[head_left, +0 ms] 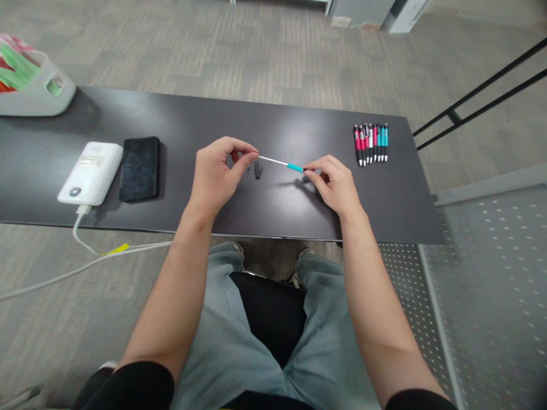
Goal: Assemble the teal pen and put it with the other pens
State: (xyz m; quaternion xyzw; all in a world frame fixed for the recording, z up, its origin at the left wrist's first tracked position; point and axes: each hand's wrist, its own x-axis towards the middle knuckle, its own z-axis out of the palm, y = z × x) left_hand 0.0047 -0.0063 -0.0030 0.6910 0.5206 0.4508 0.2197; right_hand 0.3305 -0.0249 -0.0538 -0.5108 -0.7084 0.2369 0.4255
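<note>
Both hands pinch one pen refill [280,163] over black table [299,210]: left hand [215,171] at white end, right hand [335,185] at teal end. Small dark pen part [257,169] lies beneath.

- Table [299,216] spans the middle of the frame, left edge to centre right.
- Power bank [90,172] on the table at left; phone [139,168] just beside it on its right.
- Cable [85,250] hangs from the power bank's near end, off the table edge.
- Left hand [216,171] and right hand [335,185] above table centre; pen refill [280,163] spans between them.
- Small pen part [257,169] on the table below the refill.
- Row of pens [371,143] at the table's upper right.
- Container [29,82] at the frame's upper left.
</note>
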